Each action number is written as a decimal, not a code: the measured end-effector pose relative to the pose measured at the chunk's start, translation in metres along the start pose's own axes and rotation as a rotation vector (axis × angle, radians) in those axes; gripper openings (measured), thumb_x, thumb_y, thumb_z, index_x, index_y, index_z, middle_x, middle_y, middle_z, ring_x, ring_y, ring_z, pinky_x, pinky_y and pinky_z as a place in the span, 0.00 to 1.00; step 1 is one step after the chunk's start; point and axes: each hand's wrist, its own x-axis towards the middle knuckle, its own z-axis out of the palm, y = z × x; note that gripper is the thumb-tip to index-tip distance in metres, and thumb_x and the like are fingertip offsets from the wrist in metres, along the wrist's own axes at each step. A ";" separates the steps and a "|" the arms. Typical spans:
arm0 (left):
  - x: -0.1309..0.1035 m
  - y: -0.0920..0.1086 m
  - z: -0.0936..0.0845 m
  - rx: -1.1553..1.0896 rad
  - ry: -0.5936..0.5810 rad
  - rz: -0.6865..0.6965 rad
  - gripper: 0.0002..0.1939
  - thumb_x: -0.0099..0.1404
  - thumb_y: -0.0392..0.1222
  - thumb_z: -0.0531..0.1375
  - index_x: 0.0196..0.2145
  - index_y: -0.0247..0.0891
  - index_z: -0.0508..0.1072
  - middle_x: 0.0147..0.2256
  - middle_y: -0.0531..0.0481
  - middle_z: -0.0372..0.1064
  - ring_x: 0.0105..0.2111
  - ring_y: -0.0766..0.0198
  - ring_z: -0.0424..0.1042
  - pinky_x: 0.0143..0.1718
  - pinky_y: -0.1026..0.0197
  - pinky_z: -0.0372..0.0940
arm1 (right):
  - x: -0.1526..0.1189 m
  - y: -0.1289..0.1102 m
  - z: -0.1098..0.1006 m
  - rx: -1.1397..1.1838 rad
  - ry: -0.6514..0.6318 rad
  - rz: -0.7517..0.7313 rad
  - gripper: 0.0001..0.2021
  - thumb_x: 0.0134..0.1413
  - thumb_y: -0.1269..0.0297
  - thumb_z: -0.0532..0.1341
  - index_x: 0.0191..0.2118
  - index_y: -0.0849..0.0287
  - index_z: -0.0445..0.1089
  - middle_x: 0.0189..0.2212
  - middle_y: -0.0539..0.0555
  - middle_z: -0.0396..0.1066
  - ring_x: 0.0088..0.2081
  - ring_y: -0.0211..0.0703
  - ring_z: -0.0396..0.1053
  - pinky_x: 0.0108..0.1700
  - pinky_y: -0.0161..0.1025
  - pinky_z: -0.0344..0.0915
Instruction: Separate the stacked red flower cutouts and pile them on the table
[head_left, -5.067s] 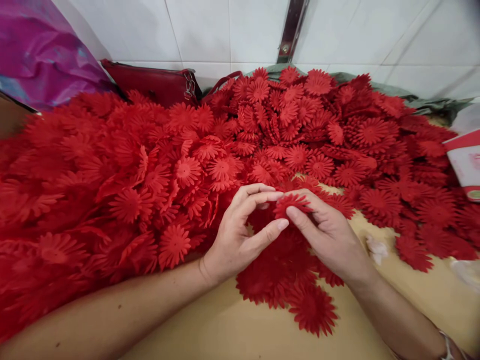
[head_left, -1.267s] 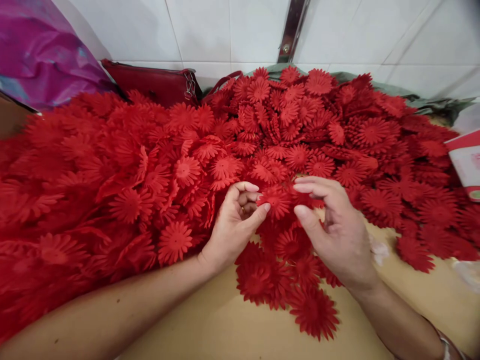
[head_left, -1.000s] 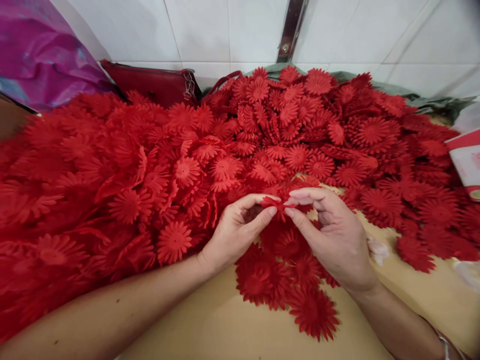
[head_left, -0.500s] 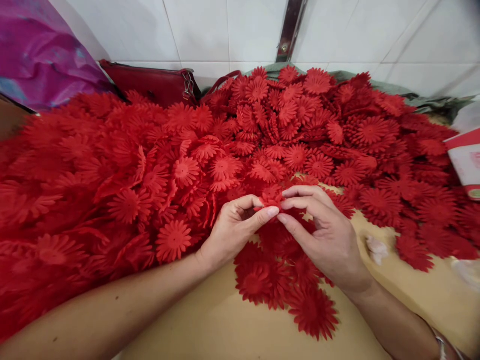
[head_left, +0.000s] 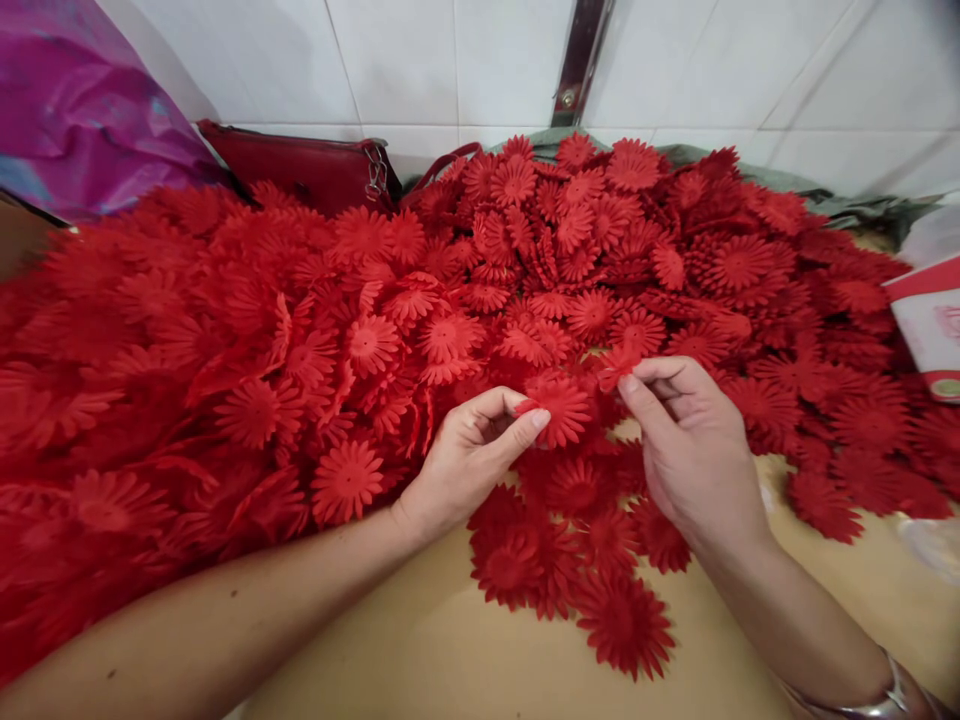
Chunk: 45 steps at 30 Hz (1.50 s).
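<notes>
At the centre of the frame, the left hand (head_left: 480,440) grips a red petal piece (head_left: 562,411) between thumb and fingers. Just to its right, the right hand (head_left: 686,425) pinches another red piece (head_left: 620,366). Below them, loose red pieces (head_left: 626,622) lie on the tan worktop (head_left: 420,655).

Purple fabric (head_left: 90,110) cut off upper left, red-and-white box (head_left: 926,325) cropped by the right edge, print too blurry for me. Red flowers (head_left: 112,500) blur lower left, hiding the red purse's base (head_left: 300,180) farther up; bracelet (head_left: 896,685) cropped lower right.
</notes>
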 end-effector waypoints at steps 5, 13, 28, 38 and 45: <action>0.000 -0.003 -0.001 -0.090 -0.008 -0.024 0.18 0.60 0.49 0.70 0.27 0.37 0.66 0.25 0.54 0.71 0.26 0.70 0.67 0.32 0.65 0.63 | -0.004 -0.005 0.001 -0.161 -0.047 -0.064 0.05 0.62 0.60 0.63 0.43 0.51 0.71 0.40 0.52 0.72 0.42 0.44 0.70 0.48 0.43 0.68; 0.001 -0.001 0.001 -0.091 0.039 0.029 0.18 0.59 0.46 0.71 0.26 0.37 0.65 0.24 0.56 0.68 0.25 0.71 0.65 0.32 0.66 0.63 | -0.007 -0.011 0.000 -0.214 -0.051 -0.130 0.08 0.64 0.62 0.61 0.48 0.49 0.71 0.43 0.52 0.72 0.43 0.43 0.70 0.48 0.43 0.68; -0.001 -0.003 0.000 -0.008 0.006 0.057 0.14 0.61 0.46 0.69 0.27 0.36 0.71 0.24 0.57 0.64 0.25 0.72 0.60 0.29 0.67 0.59 | -0.014 -0.017 0.011 -0.118 -0.414 -0.106 0.02 0.62 0.62 0.65 0.37 0.51 0.73 0.40 0.51 0.72 0.43 0.41 0.72 0.47 0.38 0.70; -0.003 -0.001 -0.002 0.061 -0.075 0.129 0.08 0.69 0.42 0.63 0.33 0.37 0.75 0.31 0.52 0.72 0.33 0.68 0.70 0.40 0.66 0.66 | -0.013 -0.006 0.011 0.121 -0.344 0.038 0.04 0.60 0.62 0.66 0.34 0.51 0.72 0.38 0.48 0.71 0.41 0.39 0.70 0.46 0.37 0.68; -0.003 0.002 -0.002 0.081 -0.052 0.142 0.09 0.70 0.42 0.61 0.32 0.37 0.71 0.30 0.54 0.68 0.32 0.69 0.67 0.39 0.67 0.65 | -0.008 -0.006 0.007 0.245 -0.311 0.144 0.05 0.60 0.62 0.66 0.34 0.53 0.72 0.31 0.46 0.69 0.34 0.35 0.67 0.42 0.34 0.65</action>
